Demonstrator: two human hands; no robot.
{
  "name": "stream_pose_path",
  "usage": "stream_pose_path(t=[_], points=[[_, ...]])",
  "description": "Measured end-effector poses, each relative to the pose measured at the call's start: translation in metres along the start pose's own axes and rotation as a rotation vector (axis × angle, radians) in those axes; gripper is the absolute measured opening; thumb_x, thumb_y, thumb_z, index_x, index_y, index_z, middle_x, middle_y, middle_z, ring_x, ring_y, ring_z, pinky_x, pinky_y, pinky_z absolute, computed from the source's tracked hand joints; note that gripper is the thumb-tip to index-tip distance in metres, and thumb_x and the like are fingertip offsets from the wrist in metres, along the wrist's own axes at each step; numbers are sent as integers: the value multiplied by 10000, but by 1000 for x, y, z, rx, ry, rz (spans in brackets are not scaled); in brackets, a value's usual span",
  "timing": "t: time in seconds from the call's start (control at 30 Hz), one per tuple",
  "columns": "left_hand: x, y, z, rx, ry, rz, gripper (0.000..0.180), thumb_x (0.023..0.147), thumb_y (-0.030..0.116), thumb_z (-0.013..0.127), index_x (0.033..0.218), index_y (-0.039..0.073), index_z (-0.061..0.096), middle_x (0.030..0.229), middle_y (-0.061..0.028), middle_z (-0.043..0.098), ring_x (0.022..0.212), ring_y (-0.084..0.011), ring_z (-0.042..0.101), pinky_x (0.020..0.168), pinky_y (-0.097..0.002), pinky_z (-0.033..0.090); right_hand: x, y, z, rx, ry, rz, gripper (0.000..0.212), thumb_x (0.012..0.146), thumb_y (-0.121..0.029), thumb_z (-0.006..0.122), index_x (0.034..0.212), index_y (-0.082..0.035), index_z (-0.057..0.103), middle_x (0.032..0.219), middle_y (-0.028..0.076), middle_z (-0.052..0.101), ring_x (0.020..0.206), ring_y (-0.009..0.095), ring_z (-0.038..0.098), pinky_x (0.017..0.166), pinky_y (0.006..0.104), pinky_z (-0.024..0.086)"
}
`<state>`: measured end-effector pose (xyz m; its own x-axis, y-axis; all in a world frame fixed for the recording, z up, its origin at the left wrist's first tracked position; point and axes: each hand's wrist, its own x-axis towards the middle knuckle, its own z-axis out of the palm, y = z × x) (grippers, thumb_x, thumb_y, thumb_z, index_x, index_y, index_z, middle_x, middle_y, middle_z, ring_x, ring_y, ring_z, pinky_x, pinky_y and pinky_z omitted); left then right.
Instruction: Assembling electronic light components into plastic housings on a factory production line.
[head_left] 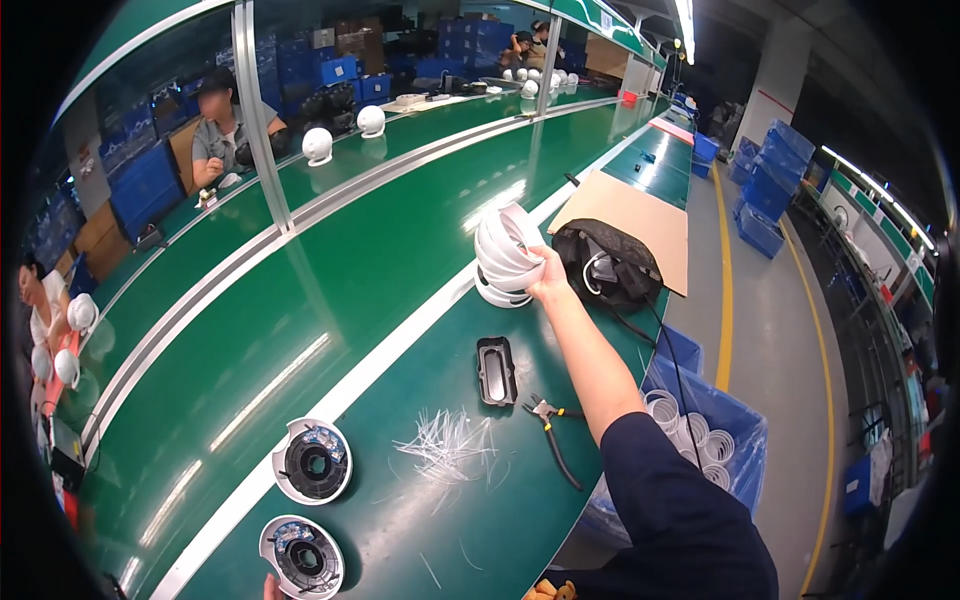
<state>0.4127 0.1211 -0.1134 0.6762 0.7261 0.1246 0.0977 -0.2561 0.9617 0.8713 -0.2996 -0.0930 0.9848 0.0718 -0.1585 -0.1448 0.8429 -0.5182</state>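
Note:
My right hand (547,275) reaches out over the bench, closed on the edge of white curved plastic shells (508,240) nested in a stack. Under them sits a white ring-shaped part (500,292). At the lower edge, the fingers of my left hand (272,588) are at the rim of a white round housing (336,560) with a black core and small circuit board; most of that hand is out of view. A similar open housing (345,470) lies just beyond it. Right of these are cut clear plastic strips (445,445), a black-rimmed oblong part (496,371) and black-and-yellow pliers (548,428).
A black bag (610,265) with cables lies on cardboard (660,235) beside my right hand. A blue bin (745,420) of white rings stands below the bench's right edge. The green conveyor (400,260) runs along the left; a co-worker (222,130) sits across it near white spherical units (317,146).

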Motion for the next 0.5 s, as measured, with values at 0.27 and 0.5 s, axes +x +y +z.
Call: stream_pose_path(t=[0.27,0.5], points=[[0,0,2,12,-20,19,333,914,147,310,1143,-52,447,1156,-164,467,1045,-269,481,850,-351,424,20,-10,-34,-605,319,-300,340,716,-149,569,994,42,529,925,149,582,868,273,571,785,394,451],[2,-4,1,106,-24,56,318,911,141,328,1130,-41,471,1140,-157,478,1000,-250,499,827,-326,433,12,-5,-37,-1177,525,-698,363,746,-211,599,1015,28,559,925,110,612,826,175,577,729,296,435]])
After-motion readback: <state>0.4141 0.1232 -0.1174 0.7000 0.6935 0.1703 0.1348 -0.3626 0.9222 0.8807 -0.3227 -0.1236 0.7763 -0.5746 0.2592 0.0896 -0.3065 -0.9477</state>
